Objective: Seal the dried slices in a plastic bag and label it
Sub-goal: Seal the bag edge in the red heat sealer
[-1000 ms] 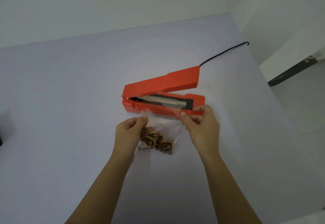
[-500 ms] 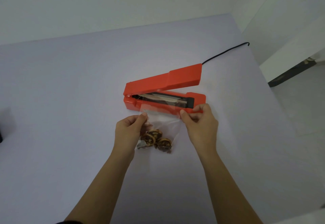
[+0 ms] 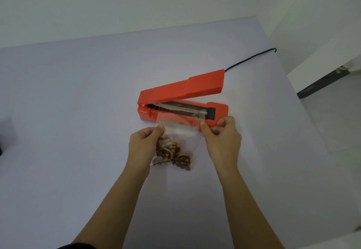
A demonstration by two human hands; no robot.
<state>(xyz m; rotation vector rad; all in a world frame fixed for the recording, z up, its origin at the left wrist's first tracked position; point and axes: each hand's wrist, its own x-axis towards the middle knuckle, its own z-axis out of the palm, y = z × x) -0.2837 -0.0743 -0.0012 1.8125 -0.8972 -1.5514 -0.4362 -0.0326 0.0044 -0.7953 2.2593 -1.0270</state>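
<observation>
The clear crinkled bag [image 3: 178,131] has risen onto the red sealer [image 3: 181,102]; both hands' fingers [image 3: 160,129] pinch its mouth.

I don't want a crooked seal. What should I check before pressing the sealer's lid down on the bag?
1. Lid of the orange heat sealer raised: ok.
2. Plastic bag mouth across the heating strip: not ok, it lies on the front edge.
3. Left hand and right hand pinching the top corners: ok.
4. Dried slices away from the seal line: ok.
5. Power cord plugged in: cannot tell.
</observation>
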